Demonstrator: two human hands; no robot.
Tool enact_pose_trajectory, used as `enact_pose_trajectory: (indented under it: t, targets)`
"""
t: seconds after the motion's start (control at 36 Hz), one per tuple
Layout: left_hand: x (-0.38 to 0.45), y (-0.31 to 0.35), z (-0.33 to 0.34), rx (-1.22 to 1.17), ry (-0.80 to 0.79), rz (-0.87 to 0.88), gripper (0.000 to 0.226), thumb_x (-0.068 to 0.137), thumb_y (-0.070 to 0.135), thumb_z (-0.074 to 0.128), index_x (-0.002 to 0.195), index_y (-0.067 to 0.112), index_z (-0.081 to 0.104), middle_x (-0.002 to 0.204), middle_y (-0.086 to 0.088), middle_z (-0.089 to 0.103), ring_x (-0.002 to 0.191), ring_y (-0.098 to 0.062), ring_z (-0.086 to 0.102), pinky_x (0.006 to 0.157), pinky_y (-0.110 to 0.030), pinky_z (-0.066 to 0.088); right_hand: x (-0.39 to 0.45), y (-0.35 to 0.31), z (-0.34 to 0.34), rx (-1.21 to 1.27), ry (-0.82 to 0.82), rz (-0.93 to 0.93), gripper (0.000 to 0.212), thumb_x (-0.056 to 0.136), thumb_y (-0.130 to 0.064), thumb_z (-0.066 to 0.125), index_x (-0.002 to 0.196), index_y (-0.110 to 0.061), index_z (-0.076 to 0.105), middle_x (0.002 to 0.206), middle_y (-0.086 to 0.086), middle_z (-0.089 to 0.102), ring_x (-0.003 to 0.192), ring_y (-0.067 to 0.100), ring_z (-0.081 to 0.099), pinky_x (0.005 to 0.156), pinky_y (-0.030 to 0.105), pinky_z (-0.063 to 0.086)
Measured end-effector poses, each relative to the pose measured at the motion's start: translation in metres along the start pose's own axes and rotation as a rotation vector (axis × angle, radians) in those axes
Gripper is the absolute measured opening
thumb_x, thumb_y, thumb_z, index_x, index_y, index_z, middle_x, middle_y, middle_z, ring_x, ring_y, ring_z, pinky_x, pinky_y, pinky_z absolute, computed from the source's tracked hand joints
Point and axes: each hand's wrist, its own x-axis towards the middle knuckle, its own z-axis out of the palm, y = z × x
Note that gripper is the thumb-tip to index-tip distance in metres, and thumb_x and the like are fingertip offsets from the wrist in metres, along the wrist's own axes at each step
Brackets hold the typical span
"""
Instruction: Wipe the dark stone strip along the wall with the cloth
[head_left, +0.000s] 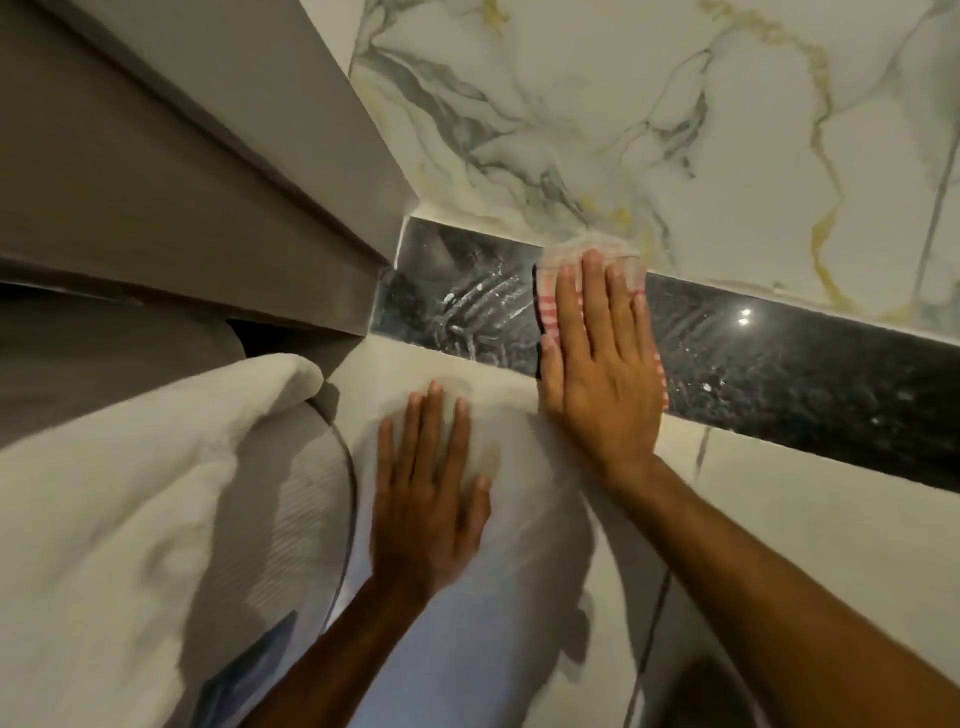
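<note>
A dark polished stone strip (779, 364) runs across the marble wall from the corner at centre to the right edge. Its left part shows wet smear marks (467, 306). My right hand (597, 364) lies flat with fingers spread, pressing a red-and-white checked cloth (550, 306) against the strip. The cloth sticks out above and to both sides of the fingers. My left hand (431, 488) rests flat and open on the pale wall below the strip, holding nothing.
White marble tiles with grey and gold veins (675, 130) cover the wall above the strip. A grey-brown panel (182, 182) meets the wall at the corner on the left. A white towel or cushion (130, 493) bulges at lower left.
</note>
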Motion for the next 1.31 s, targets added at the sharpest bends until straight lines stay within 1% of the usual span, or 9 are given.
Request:
enact_pose_trajectory:
  t: [0.17,0.31,0.44,0.61,0.78,0.89,1.0,1.14,1.31]
  targets:
    - [0.001,-0.004,0.009,0.024,0.031,-0.039,0.068,0.114,0.046,0.032,0.174,0.014,0.022,0.183,-0.016,0.018,0.171,-0.031,0.013,0.139,-0.056,0.006,0.033,-0.064,0.015,0.049,-0.085,-0.18,0.066,0.119,-0.042,0.022,0.178,-0.016,0.008,0.187,0.011,-0.001,0.176,0.029,-0.001,0.144,0.051,0.007]
    - [0.009,-0.012,0.0,0.037,0.014,-0.035,0.068,0.114,0.041,0.032,0.174,0.009,0.021,0.183,-0.018,0.017,0.171,-0.035,0.016,0.137,-0.064,0.014,-0.046,-0.015,0.003,-0.002,-0.166,-0.446,0.061,0.119,-0.038,0.029,0.177,-0.021,0.021,0.187,0.003,0.01,0.175,0.024,0.008,0.142,0.051,0.018]
    - [0.016,-0.009,-0.002,0.009,0.023,-0.092,0.074,0.111,0.042,0.036,0.176,0.013,0.015,0.186,-0.01,0.005,0.172,-0.029,0.01,0.139,-0.055,0.004,-0.064,0.039,-0.026,-0.059,-0.114,-0.123,0.066,0.118,-0.036,0.031,0.178,-0.024,0.007,0.188,0.001,-0.002,0.176,0.021,-0.001,0.143,0.051,0.017]
    - [0.018,-0.003,-0.005,0.041,0.021,-0.152,0.075,0.107,0.041,0.041,0.173,0.01,0.026,0.181,-0.015,0.019,0.168,-0.032,0.021,0.14,-0.051,0.001,0.019,-0.011,-0.011,-0.072,-0.057,0.108,0.067,0.12,-0.037,0.021,0.177,-0.013,-0.005,0.186,0.014,-0.013,0.175,0.031,-0.01,0.144,0.053,0.005]
    - [0.016,0.0,-0.015,0.072,0.03,-0.251,0.077,0.108,0.045,0.033,0.17,0.001,0.028,0.18,-0.024,0.021,0.168,-0.039,0.021,0.138,-0.061,0.013,0.021,-0.081,0.016,0.0,-0.158,-0.254,0.069,0.12,-0.041,0.032,0.178,-0.021,0.001,0.187,0.009,-0.008,0.173,0.03,-0.013,0.141,0.045,-0.012]
    - [0.015,0.003,-0.017,0.125,0.018,-0.246,0.076,0.108,0.041,0.033,0.17,-0.003,0.027,0.178,-0.028,0.022,0.166,-0.044,0.025,0.135,-0.065,0.021,-0.043,-0.046,0.009,-0.064,-0.114,-0.342,0.067,0.116,-0.039,0.044,0.177,-0.022,0.021,0.186,0.006,0.015,0.174,0.026,0.011,0.142,0.046,0.01]
    - [0.018,0.003,-0.018,0.085,0.032,-0.276,0.074,0.107,0.039,0.035,0.169,0.0,0.031,0.178,-0.026,0.026,0.164,-0.044,0.03,0.133,-0.066,0.027,-0.057,-0.008,-0.006,-0.06,-0.084,-0.125,0.067,0.117,-0.035,0.037,0.178,-0.021,0.013,0.187,0.005,0.007,0.175,0.026,0.006,0.144,0.049,0.015]
    - [0.018,0.001,-0.011,0.051,0.048,-0.291,0.078,0.106,0.041,0.037,0.172,0.001,0.023,0.18,-0.024,0.023,0.167,-0.04,0.025,0.136,-0.061,0.024,0.01,-0.052,0.003,-0.011,-0.038,0.189,0.069,0.119,-0.03,0.031,0.178,-0.013,-0.002,0.187,0.013,-0.009,0.175,0.032,-0.008,0.144,0.052,0.005]
    - [0.018,0.001,-0.011,0.119,0.015,-0.28,0.07,0.111,0.035,0.024,0.171,-0.001,0.017,0.178,-0.028,0.022,0.165,-0.043,0.028,0.134,-0.063,0.029,0.015,-0.094,0.024,0.019,-0.133,-0.295,0.068,0.119,-0.041,0.031,0.178,-0.02,0.005,0.187,0.01,-0.001,0.175,0.03,-0.003,0.144,0.052,0.009]
